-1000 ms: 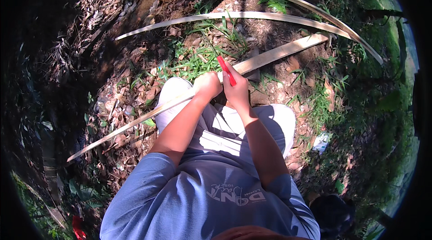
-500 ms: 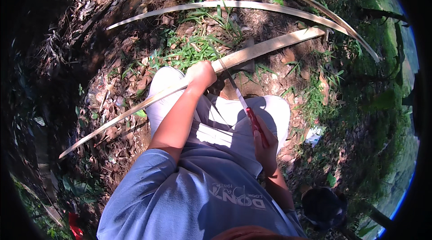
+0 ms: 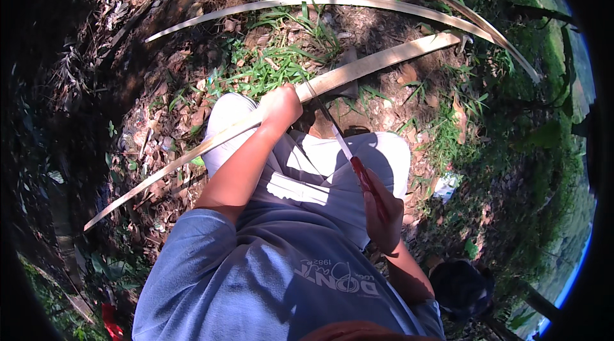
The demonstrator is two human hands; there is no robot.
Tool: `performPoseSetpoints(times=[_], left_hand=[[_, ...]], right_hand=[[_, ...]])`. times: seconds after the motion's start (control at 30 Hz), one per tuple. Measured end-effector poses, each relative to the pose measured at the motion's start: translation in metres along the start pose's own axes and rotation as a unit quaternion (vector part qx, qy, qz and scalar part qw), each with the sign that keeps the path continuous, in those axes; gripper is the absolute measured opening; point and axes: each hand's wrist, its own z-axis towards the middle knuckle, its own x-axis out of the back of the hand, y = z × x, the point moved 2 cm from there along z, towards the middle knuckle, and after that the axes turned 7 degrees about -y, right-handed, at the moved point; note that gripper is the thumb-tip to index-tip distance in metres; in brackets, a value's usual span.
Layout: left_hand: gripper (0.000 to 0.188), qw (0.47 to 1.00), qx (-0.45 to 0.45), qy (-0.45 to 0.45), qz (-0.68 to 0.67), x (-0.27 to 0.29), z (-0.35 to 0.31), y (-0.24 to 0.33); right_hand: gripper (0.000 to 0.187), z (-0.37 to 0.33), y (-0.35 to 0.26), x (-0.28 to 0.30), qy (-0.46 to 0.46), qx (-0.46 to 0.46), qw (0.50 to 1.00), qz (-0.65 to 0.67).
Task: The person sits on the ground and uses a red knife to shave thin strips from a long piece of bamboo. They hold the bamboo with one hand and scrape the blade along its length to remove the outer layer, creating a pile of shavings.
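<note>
A long pale wooden strip [image 3: 377, 65] slants across my folded legs, its near left end reaching low over the leaf litter and its far right end over the ground. My left hand [image 3: 282, 108] is closed around it near its middle, above my left knee. In my right hand [image 3: 384, 221] is the red handle of a hand saw [image 3: 342, 141]. The narrow blade meets the strip just right of my left fist, and its tip shows only faintly beyond the strip's far edge.
Ahead lie another pale strip [image 3: 332, 0] and a further one [image 3: 448, 5], crossing at the right. Grass [image 3: 275, 72] and dry leaves cover the ground. A white crumpled scrap [image 3: 446, 186] lies right of my knee, a dark round object [image 3: 462, 290] at lower right, something red [image 3: 111, 322] at lower left.
My right hand has drawn the saw back toward my body, so less blade shows beyond the strip. My left hand keeps its hold on the strip.
</note>
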Motion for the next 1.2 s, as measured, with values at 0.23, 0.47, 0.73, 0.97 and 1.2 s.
performPoseSetpoints(times=[0.23,0.47,0.73,0.97,1.2], left_hand=[[0.024,1.0,-0.002,-0.002,0.03,-0.006,0.017,-0.007],[0.03,0.999,-0.004,-0.011,0.046,0.003,0.02,-0.013],[0.027,0.999,0.002,-0.008,0.047,0.006,0.013,-0.011],[0.033,0.992,0.056,-0.098,0.049,0.027,0.016,0.0],[0.031,0.995,0.038,-0.083,0.035,0.02,0.014,-0.003]], right_hand=[[0.045,0.091,0.026,-0.068,-0.037,-0.089,0.995,0.023],[0.043,0.148,0.038,-0.091,0.028,-0.001,0.998,0.06],[0.044,0.201,0.068,-0.144,0.058,0.067,0.991,0.105],[0.043,0.139,0.08,-0.118,0.029,-0.01,0.994,0.106],[0.044,0.016,0.048,-0.052,0.019,-0.058,0.998,0.027]])
